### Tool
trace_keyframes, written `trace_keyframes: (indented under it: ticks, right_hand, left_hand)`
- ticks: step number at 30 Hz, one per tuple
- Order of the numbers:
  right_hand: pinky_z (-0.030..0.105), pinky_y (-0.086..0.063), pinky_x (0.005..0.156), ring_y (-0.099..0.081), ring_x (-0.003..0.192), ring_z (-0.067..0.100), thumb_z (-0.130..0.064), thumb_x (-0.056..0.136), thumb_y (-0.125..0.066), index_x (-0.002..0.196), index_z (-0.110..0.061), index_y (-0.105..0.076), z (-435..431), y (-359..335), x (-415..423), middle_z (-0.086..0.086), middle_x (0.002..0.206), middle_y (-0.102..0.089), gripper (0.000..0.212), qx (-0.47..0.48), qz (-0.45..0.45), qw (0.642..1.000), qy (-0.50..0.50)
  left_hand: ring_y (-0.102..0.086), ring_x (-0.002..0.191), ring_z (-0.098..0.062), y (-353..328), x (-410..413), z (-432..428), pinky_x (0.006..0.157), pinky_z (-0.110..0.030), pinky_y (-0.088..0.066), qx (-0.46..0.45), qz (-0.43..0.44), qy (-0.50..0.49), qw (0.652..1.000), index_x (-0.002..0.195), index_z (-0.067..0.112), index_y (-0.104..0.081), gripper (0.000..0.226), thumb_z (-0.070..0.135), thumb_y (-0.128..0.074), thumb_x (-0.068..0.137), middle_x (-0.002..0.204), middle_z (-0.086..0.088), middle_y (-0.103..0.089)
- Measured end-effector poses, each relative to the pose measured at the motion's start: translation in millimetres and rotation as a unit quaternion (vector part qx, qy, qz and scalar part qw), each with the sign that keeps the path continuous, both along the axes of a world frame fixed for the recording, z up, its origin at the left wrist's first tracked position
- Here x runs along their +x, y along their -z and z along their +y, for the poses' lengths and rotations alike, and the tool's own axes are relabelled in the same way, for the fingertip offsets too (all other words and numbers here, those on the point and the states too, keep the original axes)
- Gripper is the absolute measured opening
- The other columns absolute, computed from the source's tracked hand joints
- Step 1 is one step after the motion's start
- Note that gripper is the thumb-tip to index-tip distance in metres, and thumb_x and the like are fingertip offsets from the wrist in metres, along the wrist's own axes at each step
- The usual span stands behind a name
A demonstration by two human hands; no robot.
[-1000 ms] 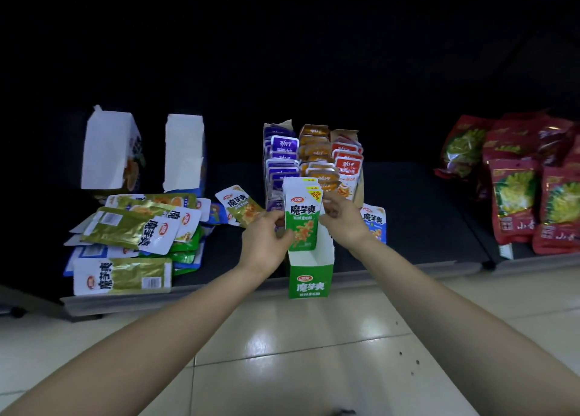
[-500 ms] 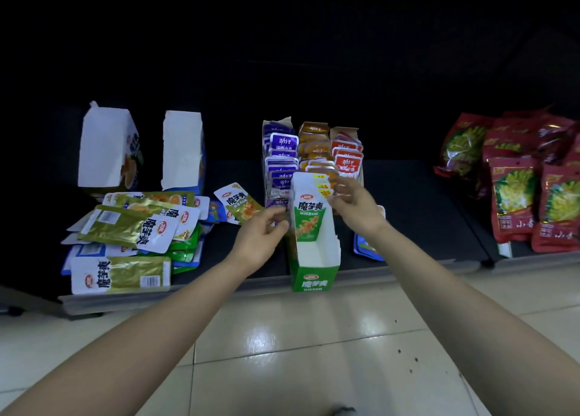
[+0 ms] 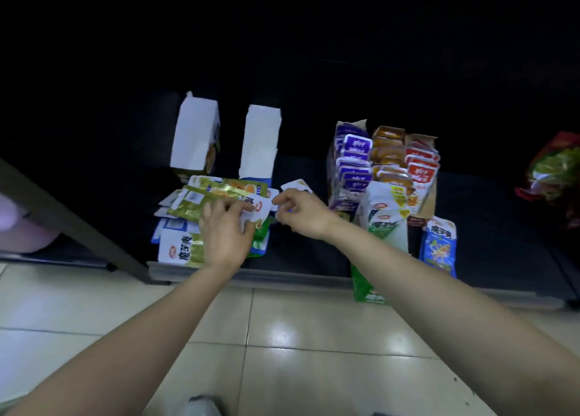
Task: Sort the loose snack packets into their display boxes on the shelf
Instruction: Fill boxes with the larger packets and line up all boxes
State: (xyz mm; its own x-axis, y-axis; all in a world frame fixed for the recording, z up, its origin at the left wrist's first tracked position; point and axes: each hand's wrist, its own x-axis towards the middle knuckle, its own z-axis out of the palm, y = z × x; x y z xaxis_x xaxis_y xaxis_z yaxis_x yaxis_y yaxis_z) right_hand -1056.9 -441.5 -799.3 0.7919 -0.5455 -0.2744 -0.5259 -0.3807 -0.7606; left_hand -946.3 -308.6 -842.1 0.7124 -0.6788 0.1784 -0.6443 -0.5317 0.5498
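Reaching forward, both hands (image 3: 224, 227) cover loose packets (image 3: 188, 204).

Dim, softly blurred — glare on floor tiles (image 3: 282, 327), edges warped.

Under my left hand (image 3: 224, 230) the gold-green foil snack packets (image 3: 194, 207) look shiny and crinkled; the white paperboard display boxes (image 3: 196, 139) are matt, the pale floor tiles (image 3: 314, 337) glossy.

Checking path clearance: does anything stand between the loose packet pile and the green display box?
Only the person's right hand and forearm cross the shelf between loose packet pile and green display box; one stray packet lies flat there.
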Motion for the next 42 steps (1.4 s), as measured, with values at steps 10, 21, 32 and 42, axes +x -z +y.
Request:
trace_keyframes:
  ticks: [10, 21, 32, 42]
  right_hand:
    - [0.034, -0.054, 0.084, -0.057, 0.107, 0.020, -0.005, 0.086, -0.070, 0.117, -0.010, -0.047, 23, 58, 44, 0.006, 0.118, -0.056, 0.039, 0.166, -0.002, 0.970, 0.175]
    - [0.020, -0.046, 0.052, -0.052, 0.063, 0.012, 0.006, 0.088, -0.060, 0.107, -0.011, -0.050, 21, 49, 42, 0.005, 0.082, -0.059, 0.027, 0.319, -0.051, 0.907, 0.271]
    - [0.035, -0.055, 0.065, -0.063, 0.076, 0.016, 0.005, 0.091, -0.053, 0.098, -0.010, -0.057, 5, 48, -3, 0.006, 0.092, -0.066, 0.017, 0.366, -0.064, 0.852, 0.370]
    - [0.038, -0.057, 0.083, -0.066, 0.100, 0.024, -0.005, 0.084, -0.070, 0.122, -0.007, -0.056, 1, 37, -10, 0.010, 0.119, -0.067, 0.040, 0.308, -0.050, 0.887, 0.340]
  left_hand:
    - [-0.018, 0.143, -0.032, 27, 34, 36, 0.110, -0.053, -0.022, 0.101, -0.008, 0.035, 0.994, 0.141, 0.024, -0.045, 0.070, 0.021, -0.073, 0.077, 0.155, -0.005, -0.028]
    - [-0.028, 0.138, -0.031, 26, 39, 35, 0.109, -0.052, -0.025, 0.037, -0.002, 0.026, 0.999, 0.137, 0.026, -0.052, 0.059, 0.037, -0.059, 0.079, 0.148, -0.007, -0.039]
    - [0.008, 0.149, -0.024, 29, 34, 27, 0.119, -0.045, -0.003, 0.129, 0.025, 0.031, 0.991, 0.154, 0.029, -0.017, 0.079, 0.044, -0.060, 0.090, 0.163, -0.003, 0.004]
    - [0.012, 0.149, -0.023, 25, 35, 29, 0.119, -0.044, -0.002, 0.162, 0.029, 0.033, 0.986, 0.155, 0.031, -0.010, 0.071, 0.034, -0.051, 0.097, 0.163, -0.003, 0.008]
